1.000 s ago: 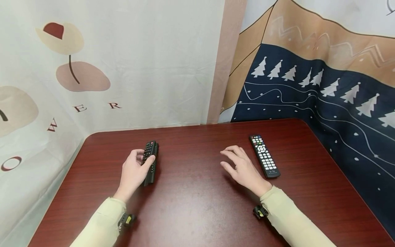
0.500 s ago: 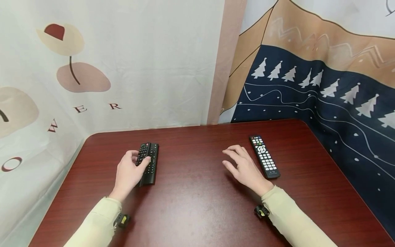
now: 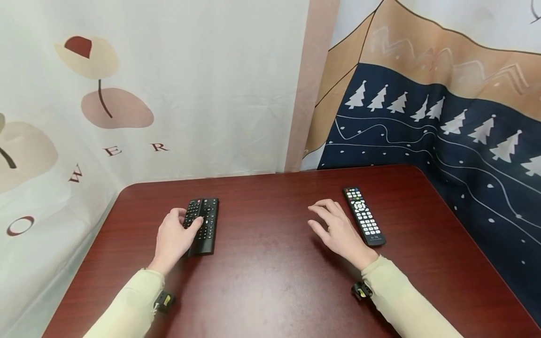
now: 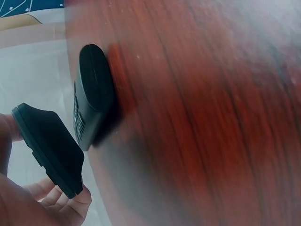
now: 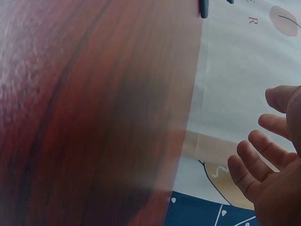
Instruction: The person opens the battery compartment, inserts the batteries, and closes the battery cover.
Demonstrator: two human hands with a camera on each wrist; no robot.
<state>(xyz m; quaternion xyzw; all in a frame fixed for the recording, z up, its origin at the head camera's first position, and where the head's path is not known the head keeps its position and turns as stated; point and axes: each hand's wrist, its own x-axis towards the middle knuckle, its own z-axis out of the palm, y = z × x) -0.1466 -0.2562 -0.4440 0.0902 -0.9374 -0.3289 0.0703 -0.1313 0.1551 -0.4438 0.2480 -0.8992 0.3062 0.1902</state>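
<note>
My left hand [image 3: 173, 239] grips a slim black remote control [image 3: 192, 212] by its sides, thumb on the right. Just right of it, a second black remote control [image 3: 209, 234] lies on the table. In the left wrist view, the held remote [image 4: 49, 146] is tilted and raised off the wood, apart from the lying remote [image 4: 96, 89] except near one corner. My right hand [image 3: 340, 232] hovers over the table with loosely bent fingers and holds nothing; the right wrist view shows its fingers [image 5: 270, 146] spread. Beside it lies a black remote with white buttons [image 3: 364, 217].
The dark red wooden table [image 3: 262, 263] has rounded far corners. A pale printed curtain [image 3: 220, 94] hangs behind it, and a navy curtain with white trees [image 3: 422, 131] runs along the right side.
My left hand has moved left with its remote, uncovering more of the second remote beneath and beside it. The right hand has barely shifted.
</note>
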